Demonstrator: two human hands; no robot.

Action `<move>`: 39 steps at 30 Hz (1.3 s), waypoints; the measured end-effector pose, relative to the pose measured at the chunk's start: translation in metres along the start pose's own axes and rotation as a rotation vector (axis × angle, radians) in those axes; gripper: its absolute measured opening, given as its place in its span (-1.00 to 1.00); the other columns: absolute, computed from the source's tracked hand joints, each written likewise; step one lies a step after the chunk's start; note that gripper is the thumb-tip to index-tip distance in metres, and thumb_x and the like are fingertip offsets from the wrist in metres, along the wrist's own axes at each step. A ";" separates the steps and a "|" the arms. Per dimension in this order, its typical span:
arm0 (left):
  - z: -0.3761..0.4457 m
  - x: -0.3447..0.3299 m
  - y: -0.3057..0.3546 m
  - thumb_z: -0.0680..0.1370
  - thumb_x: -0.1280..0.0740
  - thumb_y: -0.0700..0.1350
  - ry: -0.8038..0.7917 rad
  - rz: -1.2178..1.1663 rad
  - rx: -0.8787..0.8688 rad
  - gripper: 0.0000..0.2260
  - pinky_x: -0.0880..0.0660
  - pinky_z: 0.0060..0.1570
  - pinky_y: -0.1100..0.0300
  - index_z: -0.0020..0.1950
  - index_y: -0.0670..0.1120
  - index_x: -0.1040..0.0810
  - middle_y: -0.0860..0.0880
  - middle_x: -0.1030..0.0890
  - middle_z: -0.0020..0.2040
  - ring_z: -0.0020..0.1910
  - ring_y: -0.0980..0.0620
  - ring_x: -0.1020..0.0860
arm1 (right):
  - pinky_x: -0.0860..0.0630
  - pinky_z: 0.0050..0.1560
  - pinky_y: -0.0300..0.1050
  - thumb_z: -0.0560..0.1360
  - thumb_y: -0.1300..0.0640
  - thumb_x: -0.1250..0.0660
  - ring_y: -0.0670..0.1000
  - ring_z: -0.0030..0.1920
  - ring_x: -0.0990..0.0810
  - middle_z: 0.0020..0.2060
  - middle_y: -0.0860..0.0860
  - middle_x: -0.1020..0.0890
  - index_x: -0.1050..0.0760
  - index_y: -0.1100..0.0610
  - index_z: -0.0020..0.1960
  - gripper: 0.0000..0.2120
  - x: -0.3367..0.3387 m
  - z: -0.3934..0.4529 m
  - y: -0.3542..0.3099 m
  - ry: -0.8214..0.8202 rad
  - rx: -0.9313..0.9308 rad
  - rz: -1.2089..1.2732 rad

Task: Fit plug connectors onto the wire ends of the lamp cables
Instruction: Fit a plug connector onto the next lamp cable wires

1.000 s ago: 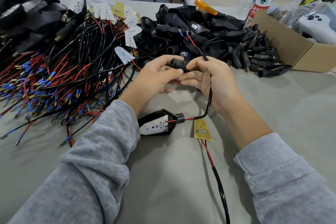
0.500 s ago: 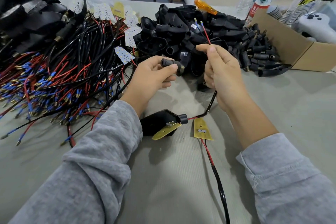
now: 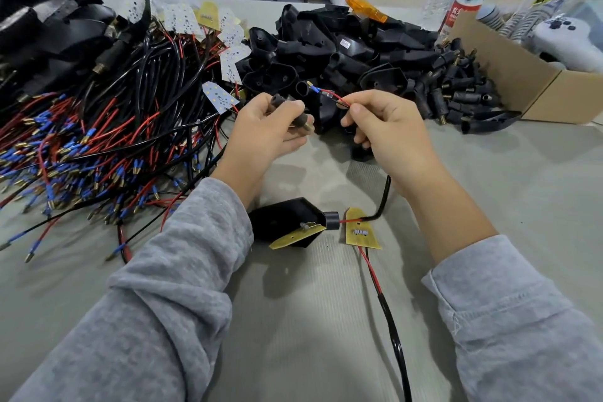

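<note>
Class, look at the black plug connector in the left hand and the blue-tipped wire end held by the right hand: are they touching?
Apart. The head view shows the plug connector and the wire end with dark housings visible between them.

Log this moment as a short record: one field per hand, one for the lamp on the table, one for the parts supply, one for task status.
left hand: holds a black plug connector
right hand: pinches the red wire end, blue-sleeved tip toward the connector
lamp housing: on the grey table, near the person
parts supply: wire bundle at left, connector pile behind the hands
status: wire end and connector apart, not yet joined
</note>
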State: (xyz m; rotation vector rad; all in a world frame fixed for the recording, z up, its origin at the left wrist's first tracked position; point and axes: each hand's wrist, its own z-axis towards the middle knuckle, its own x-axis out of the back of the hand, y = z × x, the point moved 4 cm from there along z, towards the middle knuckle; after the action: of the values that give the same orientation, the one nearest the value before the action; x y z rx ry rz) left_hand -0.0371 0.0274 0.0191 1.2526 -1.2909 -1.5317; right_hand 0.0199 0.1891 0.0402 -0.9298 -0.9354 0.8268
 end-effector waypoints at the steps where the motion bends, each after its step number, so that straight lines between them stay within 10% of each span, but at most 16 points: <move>1: 0.000 0.000 0.001 0.58 -0.26 -0.18 0.017 -0.024 0.015 -0.91 -0.65 -0.07 0.08 -0.13 -0.11 -0.42 -0.10 -0.63 -0.27 -0.15 -0.05 -0.69 | -0.39 -0.31 -0.36 0.62 0.23 -0.24 -0.24 -0.40 -0.45 -0.30 -0.10 -0.60 -0.60 -0.05 -0.03 -0.76 -0.001 0.000 0.000 -0.009 0.004 -0.018; 12: -0.009 -0.009 -0.001 0.61 -0.26 -0.20 -0.175 0.034 0.120 -0.84 -0.10 -0.59 0.36 -0.02 0.01 -0.60 0.06 -0.35 -0.47 -0.57 0.18 -0.17 | -0.31 -0.40 -0.41 0.63 0.25 -0.23 -0.22 -0.48 -0.41 -0.32 0.00 -0.62 -0.54 0.14 0.15 -0.84 -0.010 -0.003 -0.004 -0.150 0.050 0.075; 19: -0.007 -0.003 0.001 0.59 -0.33 -0.10 -0.163 -0.059 0.032 -0.68 -0.11 -0.64 0.37 -0.36 0.10 -0.62 0.05 -0.49 -0.41 -0.62 0.20 -0.19 | -0.34 -0.37 -0.27 0.62 0.23 -0.27 -0.16 -0.47 -0.38 -0.33 -0.01 -0.67 -0.49 0.11 -0.04 -0.92 -0.014 -0.006 -0.007 -0.203 0.056 0.110; 39: -0.001 -0.001 -0.004 0.58 -0.33 -0.17 -0.150 -0.131 -0.075 -0.92 -0.15 -0.60 0.39 -0.07 -0.05 -0.61 0.07 -0.64 -0.25 -0.58 0.20 -0.21 | -0.37 -0.39 -0.30 0.64 0.16 -0.24 -0.08 -0.47 -0.39 -0.32 0.01 -0.67 -0.52 0.16 -0.03 -0.87 -0.015 -0.006 -0.004 -0.276 0.010 0.072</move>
State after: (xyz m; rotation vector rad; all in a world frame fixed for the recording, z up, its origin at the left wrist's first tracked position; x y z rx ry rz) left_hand -0.0357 0.0286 0.0157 1.2144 -1.2535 -1.7803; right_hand 0.0204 0.1725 0.0377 -0.8579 -1.1398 1.0383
